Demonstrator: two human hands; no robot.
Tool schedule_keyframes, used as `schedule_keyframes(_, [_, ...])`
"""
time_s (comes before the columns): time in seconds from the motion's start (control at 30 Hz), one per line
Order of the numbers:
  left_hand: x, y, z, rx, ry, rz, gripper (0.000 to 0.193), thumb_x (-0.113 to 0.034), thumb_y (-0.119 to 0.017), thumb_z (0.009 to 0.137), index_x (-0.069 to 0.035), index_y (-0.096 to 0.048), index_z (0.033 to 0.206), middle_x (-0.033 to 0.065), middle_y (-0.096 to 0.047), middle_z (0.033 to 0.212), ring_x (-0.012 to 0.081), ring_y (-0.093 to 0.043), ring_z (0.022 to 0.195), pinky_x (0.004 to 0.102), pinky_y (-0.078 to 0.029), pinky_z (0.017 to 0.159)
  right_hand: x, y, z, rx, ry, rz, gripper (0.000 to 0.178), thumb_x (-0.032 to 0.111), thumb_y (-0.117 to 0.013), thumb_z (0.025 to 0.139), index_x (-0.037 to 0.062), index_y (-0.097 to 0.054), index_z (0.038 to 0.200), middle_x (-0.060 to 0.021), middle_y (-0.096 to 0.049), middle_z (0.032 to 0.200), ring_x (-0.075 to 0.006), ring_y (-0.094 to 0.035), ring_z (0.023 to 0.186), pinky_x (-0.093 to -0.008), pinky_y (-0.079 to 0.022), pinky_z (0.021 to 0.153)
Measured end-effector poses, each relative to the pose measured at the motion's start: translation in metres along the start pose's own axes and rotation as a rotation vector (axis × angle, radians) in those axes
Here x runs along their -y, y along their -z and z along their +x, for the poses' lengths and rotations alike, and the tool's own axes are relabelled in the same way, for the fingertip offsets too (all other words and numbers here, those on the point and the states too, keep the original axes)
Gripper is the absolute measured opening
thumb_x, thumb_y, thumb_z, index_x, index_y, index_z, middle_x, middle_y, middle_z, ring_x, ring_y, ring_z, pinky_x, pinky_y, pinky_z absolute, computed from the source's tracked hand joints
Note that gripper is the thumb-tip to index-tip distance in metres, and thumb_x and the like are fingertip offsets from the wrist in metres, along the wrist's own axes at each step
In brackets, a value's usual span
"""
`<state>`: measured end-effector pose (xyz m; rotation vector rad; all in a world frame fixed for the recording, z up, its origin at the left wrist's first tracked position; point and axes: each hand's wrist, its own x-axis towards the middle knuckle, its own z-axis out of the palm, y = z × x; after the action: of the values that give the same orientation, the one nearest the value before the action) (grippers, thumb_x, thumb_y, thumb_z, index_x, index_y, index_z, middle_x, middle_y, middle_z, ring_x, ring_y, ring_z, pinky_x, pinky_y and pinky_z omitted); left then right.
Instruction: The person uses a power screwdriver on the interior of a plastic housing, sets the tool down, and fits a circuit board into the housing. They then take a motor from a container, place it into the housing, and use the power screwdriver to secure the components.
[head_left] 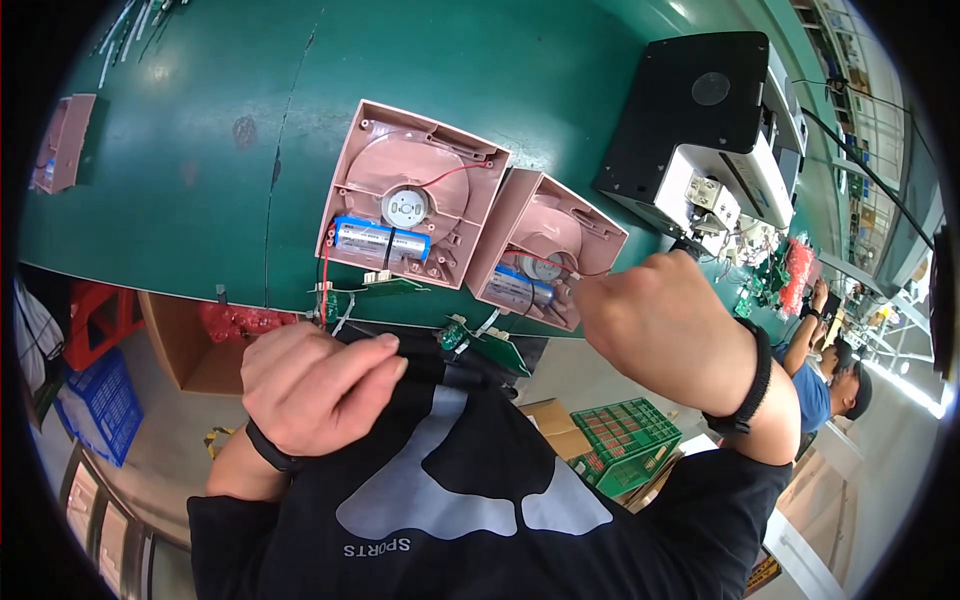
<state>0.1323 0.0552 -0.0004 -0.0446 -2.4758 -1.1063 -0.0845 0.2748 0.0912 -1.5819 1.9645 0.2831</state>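
Two pink plastic housings lie open side up on the green table. The left housing (350, 185) holds a round silver motor (405, 208) and a blue battery (360, 238) with a black tie round it. Its twin, the right housing (505, 215), sits tilted against it, also with a motor and battery. Small green circuit boards (497, 350) hang at the table's front edge. My left hand (318, 385) is closed, thumb against fingers, just before the left housing. My right hand (655, 315) is closed beside the right housing, fingertips near its wires. What either hand pinches is hidden.
A black and white machine (690, 110) stands at the right. Another pink housing (68, 145) lies far left, with wires (130, 35) behind it. Below are a cardboard box (170, 340), a blue crate (103, 410) and a green crate (630, 440). Another person (825, 375) works at right.
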Motion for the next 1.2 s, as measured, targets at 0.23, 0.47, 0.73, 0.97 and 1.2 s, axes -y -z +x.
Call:
schedule_keyframes(0.23, [-0.051, -0.033, 0.044, 0.066, 0.155, -0.298, 0.024, -0.007, -0.087, 0.076, -0.003, -0.076, 0.098, 0.0078, -0.074, 0.08, 0.0217, -0.072, 0.066, 0.0311, -0.055, 0.058, 0.01, 0.002, -0.035, -0.347, -0.045, 0.39, 0.01, 0.003, -0.075, 0.081, 0.0057, -0.07, 0.089, -0.0073, -0.059, 0.059, -0.0266, -0.062, 0.05, -0.0378, -0.046, 0.047])
schedule_keyframes(0.47, [-0.055, -0.052, 0.053, 0.355, 0.12, -0.516, 0.024, -0.002, -0.083, 0.08, -0.003, -0.076, 0.103, 0.0079, -0.077, 0.091, 0.0237, -0.074, 0.072, 0.0306, -0.058, 0.064, 0.033, -0.027, -0.056, -0.509, -0.046, 0.703, 0.02, 0.001, -0.08, 0.077, 0.0042, -0.075, 0.096, -0.0024, -0.058, 0.057, -0.0199, -0.059, 0.047, -0.0322, -0.047, 0.047])
schedule_keyframes(0.73, [-0.056, -0.053, 0.056, 0.328, 0.203, -0.534, 0.022, 0.001, -0.081, 0.083, -0.003, -0.076, 0.104, 0.0083, -0.078, 0.093, 0.0234, -0.076, 0.077, 0.031, -0.061, 0.069, 0.069, -0.089, -0.043, -0.901, -0.3, 1.236, 0.026, 0.005, -0.087, 0.075, 0.0001, -0.077, 0.098, -0.0077, -0.07, 0.077, -0.0192, -0.066, 0.064, -0.0303, -0.052, 0.059])
schedule_keyframes(0.97, [-0.055, -0.044, 0.049, 0.269, 0.189, -0.502, 0.022, 0.001, -0.08, 0.084, -0.002, -0.075, 0.104, 0.011, -0.078, 0.094, 0.0223, -0.076, 0.076, 0.0306, -0.061, 0.07, 0.077, -0.107, -0.031, -1.149, -0.244, 0.891, 0.025, -0.003, -0.084, 0.076, 0.0032, -0.079, 0.1, -0.0065, -0.071, 0.09, -0.0188, -0.068, 0.073, -0.0284, -0.053, 0.057])
schedule_keyframes(1.2, [-0.007, 0.009, 0.018, -0.286, 0.03, -0.393, 0.042, -0.002, -0.073, 0.092, 0.0, -0.063, 0.132, 0.0151, -0.073, 0.12, 0.0239, -0.073, 0.09, 0.032, -0.058, 0.082, 0.054, -0.113, -0.021, -0.968, -0.352, 0.322, 0.033, -0.006, -0.082, 0.069, 0.0039, -0.077, 0.1, -0.0058, -0.067, 0.092, -0.0233, -0.065, 0.076, -0.0335, -0.052, 0.061])
